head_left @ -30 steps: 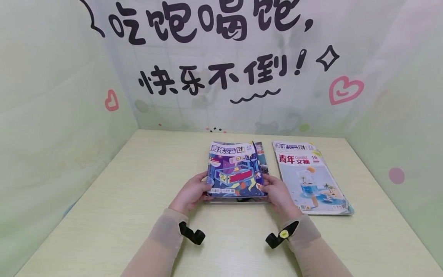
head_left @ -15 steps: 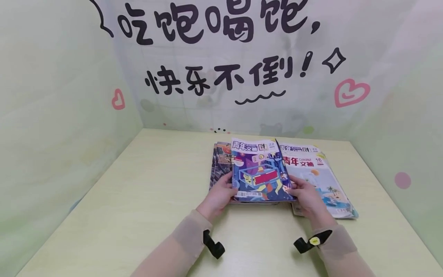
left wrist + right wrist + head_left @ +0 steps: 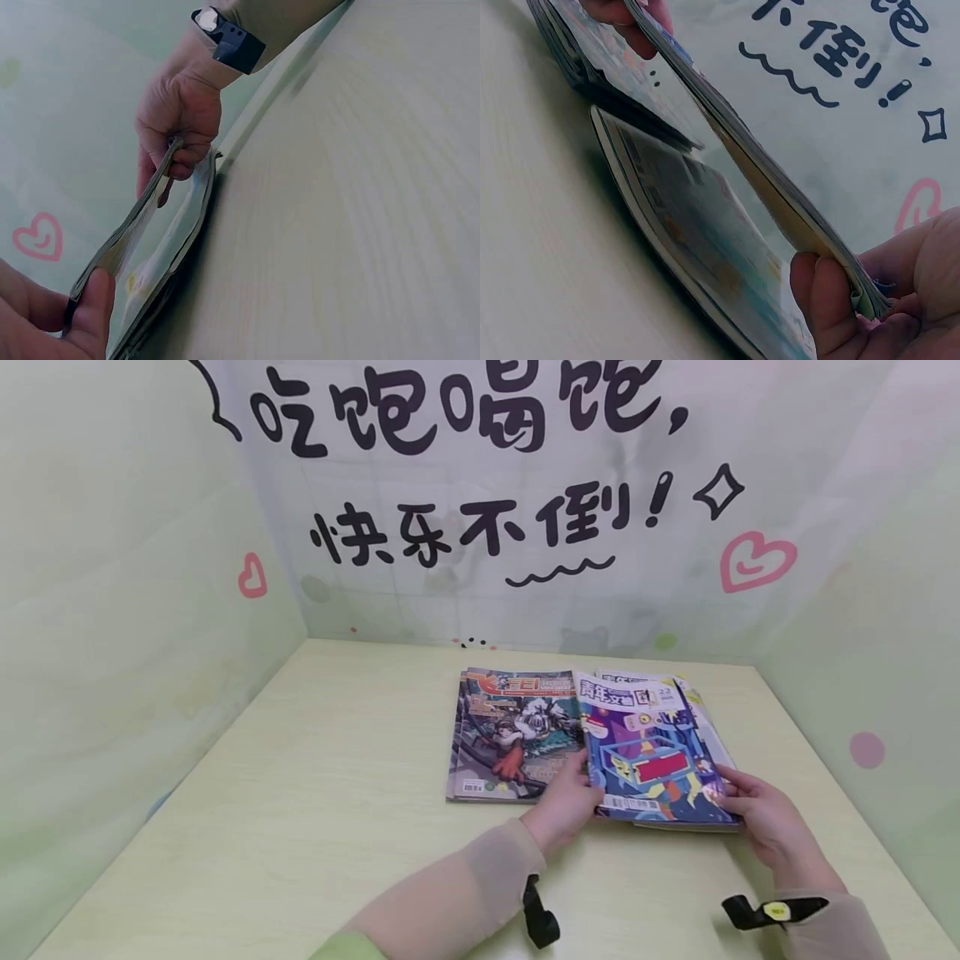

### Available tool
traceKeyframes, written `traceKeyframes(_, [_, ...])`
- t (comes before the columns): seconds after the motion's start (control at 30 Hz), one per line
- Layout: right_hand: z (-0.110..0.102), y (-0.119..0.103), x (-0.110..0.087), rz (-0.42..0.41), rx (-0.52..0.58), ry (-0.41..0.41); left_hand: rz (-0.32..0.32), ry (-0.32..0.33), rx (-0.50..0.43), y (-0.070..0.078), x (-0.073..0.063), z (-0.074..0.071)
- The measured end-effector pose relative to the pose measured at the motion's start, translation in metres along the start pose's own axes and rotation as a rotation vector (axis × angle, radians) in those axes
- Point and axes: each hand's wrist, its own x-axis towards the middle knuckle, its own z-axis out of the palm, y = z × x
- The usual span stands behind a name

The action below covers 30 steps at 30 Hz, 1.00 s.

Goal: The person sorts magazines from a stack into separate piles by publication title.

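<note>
Both hands hold a magazine (image 3: 647, 758) with a purple and blue cover, raised over the right-hand stack of magazines (image 3: 697, 225). My left hand (image 3: 564, 800) pinches its lower left edge, thumb on the cover. At the lower right edge my right hand (image 3: 768, 814) grips it, fingers under and thumb above. Seen edge-on in the left wrist view, the magazine (image 3: 124, 229) spans between the two hands, with a gap to the stack below. The stack's white-topped covers are mostly hidden in the head view. Left of it lies another stack of magazines (image 3: 513, 735) with a grey, comic-style cover.
The light wooden table (image 3: 315, 802) reaches to a back wall (image 3: 420, 602) printed with large black characters. Pale fabric walls stand at left and right. Black straps with small mounts (image 3: 542, 917) sit on both wrists.
Both hands have lifted the purple magazine off the left stack and carried it right, over the right stack. The grey comic cover beneath it is now uncovered.
</note>
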Motion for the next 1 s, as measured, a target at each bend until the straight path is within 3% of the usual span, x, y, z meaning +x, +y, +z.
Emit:
traceKeyframes(0.17, [-0.024, 0.013, -0.007, 0.021, -0.054, 0.015, -0.064, -0.017, -0.005, -0.006, 0.003, 0.028])
traceKeyframes(0.3, [-0.033, 0.019, -0.009, 0.036, -0.115, 0.027, -0.082, -0.047, 0.049, -0.011, 0.005, 0.039])
traceKeyframes(0.63, [-0.039, 0.021, -0.011, 0.137, -0.254, 0.176, -0.115, -0.111, 0.133, -0.01, -0.002, 0.043])
traceKeyframes(0.8, [-0.039, 0.021, -0.012, 0.155, -0.319, 0.213, -0.119, -0.102, 0.161, -0.006, -0.008, 0.045])
traceKeyframes(1.0, [-0.035, 0.018, -0.015, 0.13, -0.386, 0.29, -0.162, -0.077, 0.371, -0.001, -0.015, 0.042])
